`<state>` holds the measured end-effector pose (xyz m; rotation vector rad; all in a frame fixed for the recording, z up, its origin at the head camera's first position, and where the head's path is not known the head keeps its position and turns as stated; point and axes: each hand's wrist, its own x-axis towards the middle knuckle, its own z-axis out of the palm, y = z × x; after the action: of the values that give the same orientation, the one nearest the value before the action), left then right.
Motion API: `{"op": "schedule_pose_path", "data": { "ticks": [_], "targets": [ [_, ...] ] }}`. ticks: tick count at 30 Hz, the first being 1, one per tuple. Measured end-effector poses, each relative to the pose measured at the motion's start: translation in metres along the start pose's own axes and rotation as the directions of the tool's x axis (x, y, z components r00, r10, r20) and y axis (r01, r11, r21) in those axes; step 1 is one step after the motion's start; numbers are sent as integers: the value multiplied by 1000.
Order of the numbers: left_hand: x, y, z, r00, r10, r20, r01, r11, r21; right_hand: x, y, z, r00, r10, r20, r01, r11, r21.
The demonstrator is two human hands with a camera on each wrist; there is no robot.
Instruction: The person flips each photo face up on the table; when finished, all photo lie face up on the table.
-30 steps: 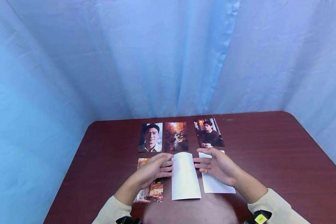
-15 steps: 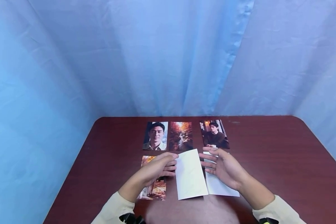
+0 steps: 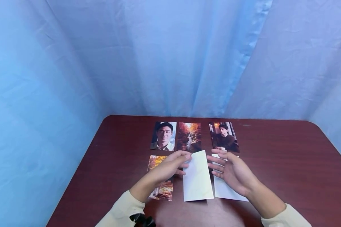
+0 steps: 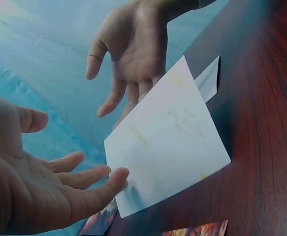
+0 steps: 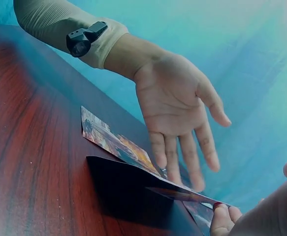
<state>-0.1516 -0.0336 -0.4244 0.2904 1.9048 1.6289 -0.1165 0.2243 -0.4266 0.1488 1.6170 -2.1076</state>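
A white-backed photo print (image 3: 197, 179) is tilted up off the table between my hands, its blank side with faint yellow marks showing in the left wrist view. My left hand (image 3: 170, 165) is at its upper left edge, with fingertips overlapping the print and the thumb spread away from it in the left wrist view. My right hand (image 3: 238, 173) has its fingers extended along the opposite edge, near or touching it. Beneath that hand lies another white-backed print (image 3: 227, 190). Partly covered by my left forearm is an autumn photo (image 3: 163, 190).
Behind the hands lie a portrait photo (image 3: 162, 138), a forest stream photo (image 3: 189, 137) and a photo of a seated person with a cup (image 3: 228, 140). The dark red table (image 3: 287, 164) ends at a blue curtain (image 3: 170, 63).
The middle print was bowed at first; it now stands flatter and slanted, with its upper right corner raised. My left fingers overlap it more. The whole scene has shifted right in view.
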Motion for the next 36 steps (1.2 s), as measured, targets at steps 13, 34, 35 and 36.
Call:
{"op": "schedule_pose_path", "data": {
  "ticks": [13, 34, 35, 36],
  "targets": [
    [10, 18, 17, 998, 55, 29, -53, 996, -69, -11, -8, 0, 1000, -28, 1, 28, 999, 35],
    [2, 20, 10, 993, 115, 6, -113, 988, -103, -10, -12, 20, 982, -136, 129, 130, 990, 56],
    [2, 19, 9, 993, 120, 4, -119, 986, -116, -10, -12, 20, 981, -139, 134, 132, 990, 59],
    [2, 18, 9, 992, 124, 2, -123, 984, -130, -10, -12, 21, 979, -143, 144, 136, 989, 61]
  ]
}}
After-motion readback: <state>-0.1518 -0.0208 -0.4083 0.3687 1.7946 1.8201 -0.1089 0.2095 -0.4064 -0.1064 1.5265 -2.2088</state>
